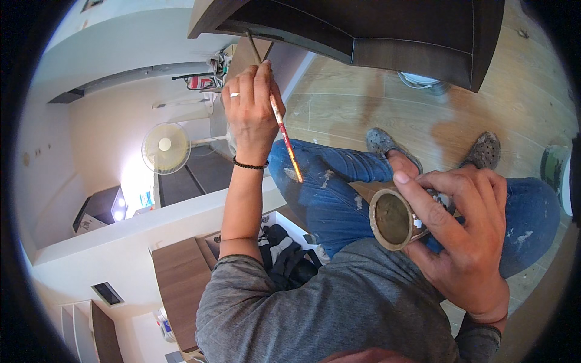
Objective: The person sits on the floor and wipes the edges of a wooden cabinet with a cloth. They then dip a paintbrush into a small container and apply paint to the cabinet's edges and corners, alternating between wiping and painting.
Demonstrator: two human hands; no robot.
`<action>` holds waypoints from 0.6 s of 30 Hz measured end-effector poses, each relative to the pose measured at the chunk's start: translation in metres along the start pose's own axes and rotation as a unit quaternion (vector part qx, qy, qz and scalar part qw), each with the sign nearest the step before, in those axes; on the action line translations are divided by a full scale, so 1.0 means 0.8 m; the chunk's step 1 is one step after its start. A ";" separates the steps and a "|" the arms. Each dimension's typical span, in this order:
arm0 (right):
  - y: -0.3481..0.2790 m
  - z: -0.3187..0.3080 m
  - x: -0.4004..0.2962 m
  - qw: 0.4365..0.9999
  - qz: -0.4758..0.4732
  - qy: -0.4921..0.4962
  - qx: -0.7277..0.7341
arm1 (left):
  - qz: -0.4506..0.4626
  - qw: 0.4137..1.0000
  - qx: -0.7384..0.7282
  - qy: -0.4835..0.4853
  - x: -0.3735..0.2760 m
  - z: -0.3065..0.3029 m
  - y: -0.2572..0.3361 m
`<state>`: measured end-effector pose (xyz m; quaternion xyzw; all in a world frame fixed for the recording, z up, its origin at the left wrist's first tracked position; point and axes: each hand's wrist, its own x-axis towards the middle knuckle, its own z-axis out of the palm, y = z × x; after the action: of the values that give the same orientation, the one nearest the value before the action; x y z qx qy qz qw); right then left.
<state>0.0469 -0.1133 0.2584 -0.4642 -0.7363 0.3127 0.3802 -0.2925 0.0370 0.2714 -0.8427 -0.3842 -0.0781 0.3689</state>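
My left hand [254,102], with a ring and a dark beaded bracelet, grips a thin paint-marked brush [287,143]. The brush's far end reaches the lower edge of a dark wood-grain cabinet [413,52]; whether it touches cannot be told. The red and yellow end of its handle points down over my left knee. My right hand [472,227] is closed round a small round container [394,219], tilted so its mouth faces up and left. Inside is a brownish-olive substance, and its rim is coated.
The dark cabinet overhangs the wood-look floor [336,104]. A white-lidded bucket [420,79] stands partly beneath it, another container [556,177] at the right. A white box [290,227] of dark items lies by my left side. A fan [165,147] stands beyond a low wall.
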 end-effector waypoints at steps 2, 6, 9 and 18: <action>-0.001 -0.001 0.000 1.000 0.002 -0.003 0.001 | -0.001 1.000 -0.010 -0.013 -0.006 0.007 0.003; -0.002 -0.001 0.001 1.000 0.003 -0.005 0.000 | -0.010 0.998 -0.056 -0.030 -0.010 0.016 0.013; 0.000 0.000 0.001 1.000 0.003 -0.004 0.000 | -0.018 0.998 -0.060 -0.013 -0.010 0.009 0.012; -0.002 0.002 0.002 1.000 0.001 -0.001 -0.003 | -0.029 0.999 0.013 0.026 0.000 -0.008 -0.013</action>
<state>0.0445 -0.1128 0.2591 -0.4660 -0.7372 0.3112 0.3774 -0.2989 0.0368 0.2814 -0.8240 -0.3998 -0.1061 0.3872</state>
